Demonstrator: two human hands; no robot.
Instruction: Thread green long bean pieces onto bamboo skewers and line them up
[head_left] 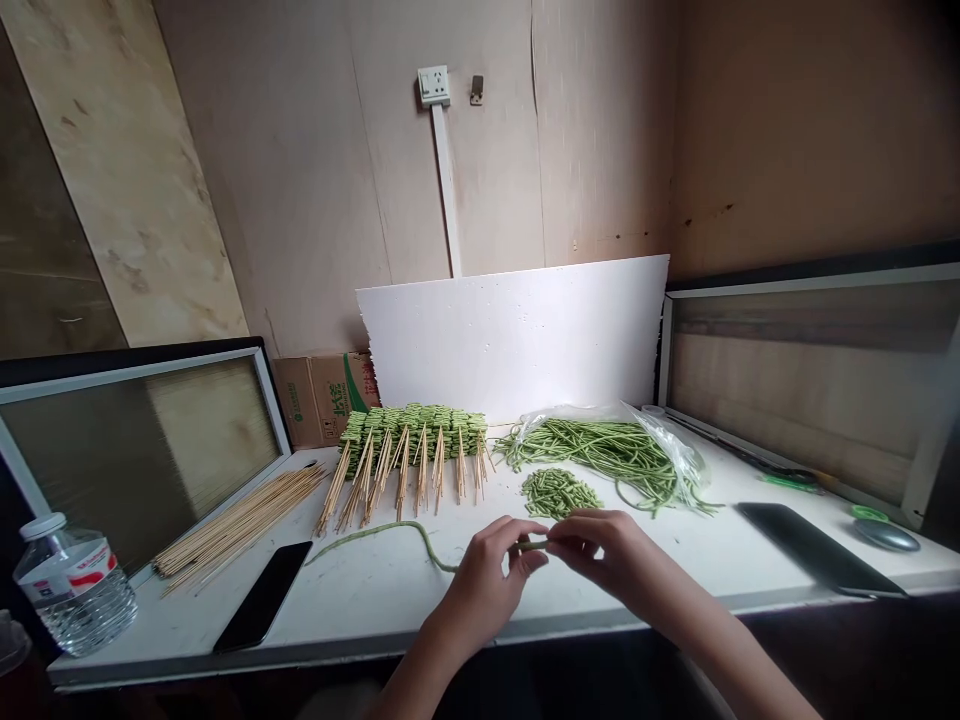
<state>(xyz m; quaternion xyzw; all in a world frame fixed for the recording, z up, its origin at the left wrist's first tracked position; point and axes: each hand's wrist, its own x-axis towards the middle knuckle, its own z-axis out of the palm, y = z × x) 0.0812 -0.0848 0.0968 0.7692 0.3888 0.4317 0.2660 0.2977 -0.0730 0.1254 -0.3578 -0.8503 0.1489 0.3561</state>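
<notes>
Left hand [486,582] grip pinched on long bean [390,527] | right hand [604,556] grip pinched on same bean | counter [375,605] front edge

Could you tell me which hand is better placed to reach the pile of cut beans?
Probably the right hand: it grips the long bean nearest the pile; the left hand holds the trailing length.

I saw the left hand [489,572] and right hand [600,550] bare, both forearms [697,640] uncovered back from the grip.
</notes>
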